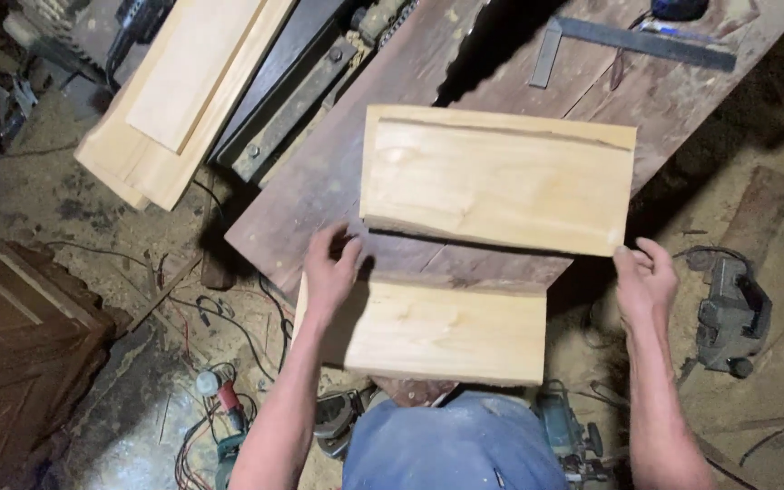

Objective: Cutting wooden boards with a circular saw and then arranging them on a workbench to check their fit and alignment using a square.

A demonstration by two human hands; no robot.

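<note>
While cables blur below, both hands flank pale boards.

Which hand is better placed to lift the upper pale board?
Probably the right hand: its fingers touch the upper board's lower right corner. The left hand sits below its edge, nearer the lower board.

light: dim workshop, brightest on the pale boards at centre | shadows: deep black in the corners and beyond the table edge | glare: none | focus: centre fairly sharp, floor clutter soft | edges: wide-angle bend.
</note>
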